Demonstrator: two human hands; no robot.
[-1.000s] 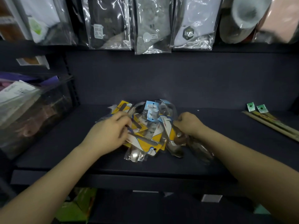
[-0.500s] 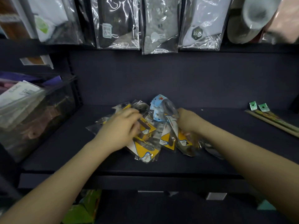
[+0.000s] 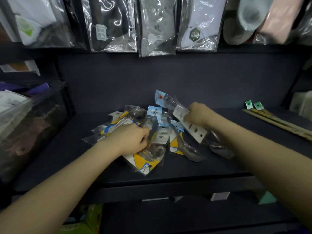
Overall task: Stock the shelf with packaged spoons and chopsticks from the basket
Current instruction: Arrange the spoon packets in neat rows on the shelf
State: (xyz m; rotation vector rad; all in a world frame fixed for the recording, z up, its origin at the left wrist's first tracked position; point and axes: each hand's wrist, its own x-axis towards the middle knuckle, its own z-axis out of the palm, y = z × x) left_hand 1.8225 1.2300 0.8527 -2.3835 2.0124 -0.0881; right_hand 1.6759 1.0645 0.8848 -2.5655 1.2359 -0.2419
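Observation:
A pile of packaged spoons (image 3: 175,144) in clear bags with yellow and blue cards lies on the dark shelf (image 3: 168,173), near its middle. My left hand (image 3: 131,139) lies on the left side of the pile, fingers curled into the packs. My right hand (image 3: 197,114) grips a spoon pack with a white card (image 3: 189,127), lifted and tilted above the right side of the pile. Two packs of chopsticks (image 3: 278,123) with green tags lie flat at the far right of the shelf.
A dark wire basket (image 3: 33,119) holding packaged goods stands at the left end of the shelf. Bagged socks (image 3: 157,26) hang in a row above. A white box (image 3: 302,103) sits at the far right. Bare shelf lies between the pile and the chopsticks.
My right hand has drawn one white-carded pack up and to the right out of the pile. The pile has spread wider, and my left hand has shifted slightly across it.

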